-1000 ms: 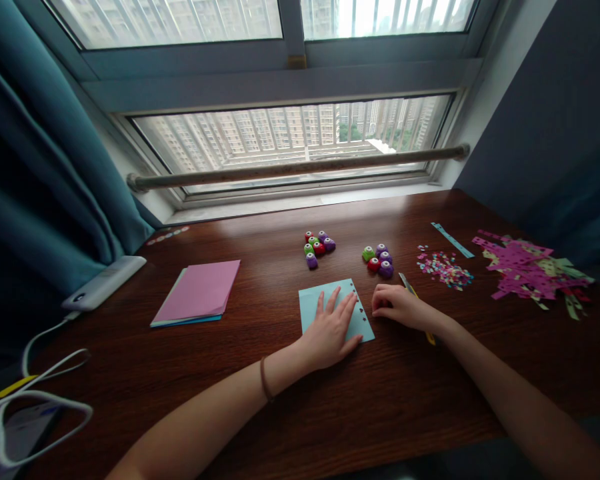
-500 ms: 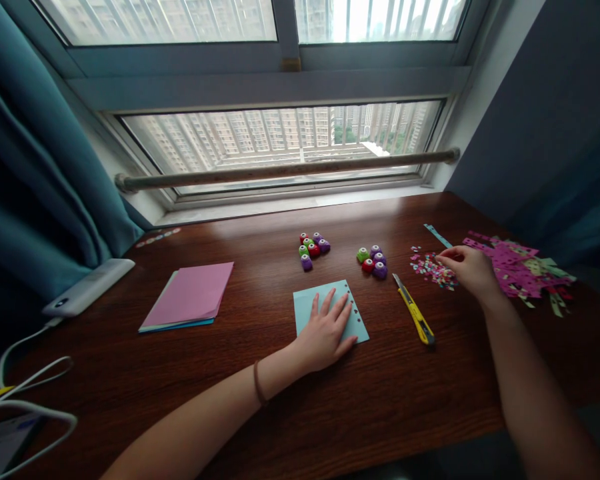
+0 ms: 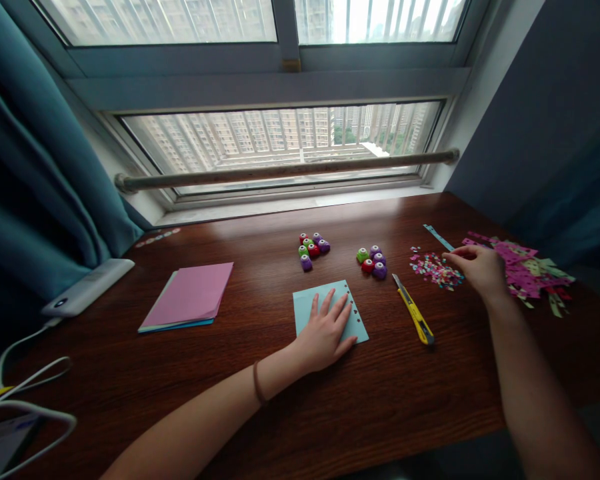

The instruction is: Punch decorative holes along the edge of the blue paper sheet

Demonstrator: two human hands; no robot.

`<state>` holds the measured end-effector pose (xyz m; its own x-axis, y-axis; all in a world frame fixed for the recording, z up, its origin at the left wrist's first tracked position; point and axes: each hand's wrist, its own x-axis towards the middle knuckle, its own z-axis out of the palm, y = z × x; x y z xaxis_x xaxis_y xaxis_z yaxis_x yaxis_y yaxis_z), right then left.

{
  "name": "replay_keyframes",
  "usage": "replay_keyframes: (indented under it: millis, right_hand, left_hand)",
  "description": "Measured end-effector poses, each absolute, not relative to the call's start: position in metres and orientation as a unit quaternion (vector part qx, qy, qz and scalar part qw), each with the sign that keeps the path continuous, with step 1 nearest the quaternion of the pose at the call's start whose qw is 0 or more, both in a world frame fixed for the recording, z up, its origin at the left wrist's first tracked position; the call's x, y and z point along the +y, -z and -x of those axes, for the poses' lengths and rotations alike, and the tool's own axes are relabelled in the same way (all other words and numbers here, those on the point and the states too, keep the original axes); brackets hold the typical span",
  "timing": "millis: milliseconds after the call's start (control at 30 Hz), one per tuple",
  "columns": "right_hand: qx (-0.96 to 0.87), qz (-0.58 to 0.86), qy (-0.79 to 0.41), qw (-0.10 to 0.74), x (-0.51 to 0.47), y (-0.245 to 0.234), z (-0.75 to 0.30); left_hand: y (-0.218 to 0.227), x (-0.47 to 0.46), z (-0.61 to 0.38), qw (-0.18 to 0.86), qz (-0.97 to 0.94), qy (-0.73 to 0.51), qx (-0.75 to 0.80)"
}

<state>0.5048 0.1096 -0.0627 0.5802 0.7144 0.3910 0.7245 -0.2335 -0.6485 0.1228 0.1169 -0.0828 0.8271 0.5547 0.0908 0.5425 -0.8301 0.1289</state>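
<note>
My left hand (image 3: 327,331) lies flat with fingers spread on a light blue paper square (image 3: 305,303), which has a row of small punched holes along its right edge. On the right, my right hand (image 3: 480,270) has its thumb and fingers pinched together beside a heap of tiny coloured paper cutouts (image 3: 436,270); whatever it may hold is too small to make out. A narrow light blue paper strip (image 3: 437,236) lies just beyond its fingertips. Between the hands rests a yellow utility knife (image 3: 416,313), blade showing and pointing away from me.
Two clusters of small craft punches (image 3: 310,251) and more punches (image 3: 373,261) stand behind the blue sheet. Pink and green punched scraps (image 3: 523,270) are piled at right. At left lie a stack of coloured paper (image 3: 193,293), a white power bank (image 3: 89,288) and a cable (image 3: 35,402).
My right hand has shifted slightly right, uncovering more of the cutouts and of the blue strip's near end. The left hand has stayed on the blue paper.
</note>
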Motion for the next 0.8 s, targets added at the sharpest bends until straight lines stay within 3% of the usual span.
replay_keyframes:
  millis: [800]
  right_hand:
    - [-0.533, 0.749, 0.067, 0.387, 0.112, 0.056, -0.478]
  left_hand:
    - [0.083, 0.116, -0.122, 0.053, -0.954, -0.067, 0.287]
